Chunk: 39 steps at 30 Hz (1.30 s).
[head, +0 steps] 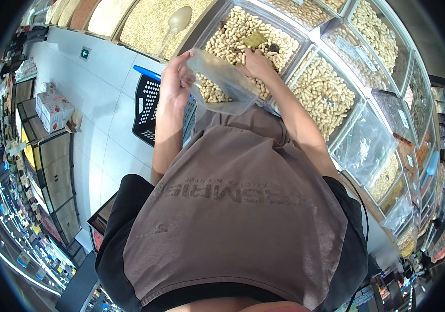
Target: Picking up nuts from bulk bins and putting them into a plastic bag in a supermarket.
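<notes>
My left hand (175,80) grips the rim of a clear plastic bag (226,87), which hangs open over the near left part of a bin. The bin is a clear square one (304,43) full of unshelled peanuts (230,37). Some of these peanuts show through the bag's film. My right hand (259,64) reaches into the bin, its fingers down among the peanuts; whether they hold any cannot be told. Just beyond those fingers lie a greenish-brown leaf-like piece (254,39) and a dark piece (274,48).
Another bin of peanuts (323,93) adjoins on the right, with further lidded bins beyond. A grain bin (140,27) holds a translucent scoop (179,19) at upper left. A black perforated basket (144,113) with a blue handle stands low at my left. Boxes (53,109) sit on a display farther left.
</notes>
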Motion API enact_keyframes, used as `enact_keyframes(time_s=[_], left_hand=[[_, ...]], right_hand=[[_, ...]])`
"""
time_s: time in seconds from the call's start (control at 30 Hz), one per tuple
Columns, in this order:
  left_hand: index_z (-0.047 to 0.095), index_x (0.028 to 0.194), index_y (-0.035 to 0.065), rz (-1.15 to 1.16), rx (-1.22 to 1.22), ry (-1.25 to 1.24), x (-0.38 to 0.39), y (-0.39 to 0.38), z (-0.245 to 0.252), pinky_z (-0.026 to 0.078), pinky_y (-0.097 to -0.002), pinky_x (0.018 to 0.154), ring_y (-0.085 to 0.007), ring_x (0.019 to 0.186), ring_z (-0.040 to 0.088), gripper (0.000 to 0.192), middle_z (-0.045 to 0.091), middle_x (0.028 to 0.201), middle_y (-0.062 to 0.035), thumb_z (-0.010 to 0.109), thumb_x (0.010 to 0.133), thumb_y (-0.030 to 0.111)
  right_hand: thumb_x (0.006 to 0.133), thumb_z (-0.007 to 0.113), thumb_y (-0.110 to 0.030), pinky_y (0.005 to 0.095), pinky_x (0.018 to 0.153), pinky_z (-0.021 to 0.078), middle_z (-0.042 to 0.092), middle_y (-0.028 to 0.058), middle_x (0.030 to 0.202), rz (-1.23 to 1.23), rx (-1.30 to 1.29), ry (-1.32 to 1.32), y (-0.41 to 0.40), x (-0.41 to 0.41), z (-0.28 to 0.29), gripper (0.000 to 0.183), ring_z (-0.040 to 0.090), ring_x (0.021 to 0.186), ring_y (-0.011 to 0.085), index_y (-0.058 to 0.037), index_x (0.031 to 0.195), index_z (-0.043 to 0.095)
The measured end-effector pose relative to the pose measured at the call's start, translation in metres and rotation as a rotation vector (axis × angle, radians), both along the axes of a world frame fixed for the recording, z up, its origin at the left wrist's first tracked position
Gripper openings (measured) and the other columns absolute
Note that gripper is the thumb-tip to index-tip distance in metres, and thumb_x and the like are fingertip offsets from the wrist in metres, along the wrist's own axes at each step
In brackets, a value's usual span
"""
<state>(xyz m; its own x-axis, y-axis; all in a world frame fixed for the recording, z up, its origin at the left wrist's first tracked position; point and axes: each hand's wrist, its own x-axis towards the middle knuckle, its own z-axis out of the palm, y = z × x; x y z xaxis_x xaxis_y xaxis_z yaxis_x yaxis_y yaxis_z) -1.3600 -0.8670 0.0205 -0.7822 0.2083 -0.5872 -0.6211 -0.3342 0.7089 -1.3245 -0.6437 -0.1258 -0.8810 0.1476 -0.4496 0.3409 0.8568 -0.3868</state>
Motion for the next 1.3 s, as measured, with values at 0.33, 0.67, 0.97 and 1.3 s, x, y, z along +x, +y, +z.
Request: enact_keyframes(time_s=[0.33, 0.67, 0.97, 1.3], left_hand=[[0.068, 0.094, 0.0017, 0.011, -0.010, -0.004, 0.002, 0.001, -0.003, 0.024, -0.0224, 0.047, -0.0053, 0.046, 0.026, 0.016, 0.032, 0.053, 0.0092, 0.065, 0.088, 0.016], [0.065, 0.096, 0.0026, 0.032, -0.033, -0.027, 0.009, -0.005, 0.004, 0.025, -0.0189, 0.047, -0.0020, 0.048, 0.034, 0.016, 0.039, 0.056, 0.0108, 0.069, 0.087, 0.015], [0.066, 0.098, 0.0018, 0.016, 0.025, -0.014, 0.014, -0.022, 0.000, 0.025, -0.0192, 0.047, -0.0022, 0.048, 0.033, 0.018, 0.037, 0.056, 0.0110, 0.069, 0.087, 0.016], [0.067, 0.097, 0.0012, 0.005, 0.012, -0.018, 0.016, -0.014, 0.000, 0.025, -0.0190, 0.046, -0.0017, 0.048, 0.034, 0.016, 0.038, 0.056, 0.0112, 0.066, 0.089, 0.015]], right_hand=[[0.088, 0.062, -0.033, 0.0484, 0.088, 0.0516, 0.054, 0.0288, 0.116, 0.027, 0.116, 0.256, -0.004, 0.010, -0.026, 0.044, 0.056, 0.109, 0.0439, 0.0015, 0.115, 0.053], [0.087, 0.054, -0.035, 0.0440, 0.091, 0.0509, 0.067, 0.0268, 0.105, -0.189, -0.325, 0.118, 0.012, 0.005, -0.013, 0.055, 0.066, 0.101, 0.0382, 0.0058, 0.124, 0.055], [0.092, 0.061, -0.027, 0.0244, 0.039, 0.0233, 0.043, -0.0030, 0.064, -0.693, -1.099, 0.091, 0.032, 0.013, 0.011, 0.028, 0.033, 0.045, 0.0050, -0.0015, 0.099, 0.051], [0.097, 0.054, -0.025, 0.0194, 0.036, 0.0223, 0.043, -0.0054, 0.059, -0.541, -1.427, 0.134, -0.010, 0.026, 0.091, 0.022, 0.033, 0.042, 0.0027, -0.0072, 0.084, 0.051]])
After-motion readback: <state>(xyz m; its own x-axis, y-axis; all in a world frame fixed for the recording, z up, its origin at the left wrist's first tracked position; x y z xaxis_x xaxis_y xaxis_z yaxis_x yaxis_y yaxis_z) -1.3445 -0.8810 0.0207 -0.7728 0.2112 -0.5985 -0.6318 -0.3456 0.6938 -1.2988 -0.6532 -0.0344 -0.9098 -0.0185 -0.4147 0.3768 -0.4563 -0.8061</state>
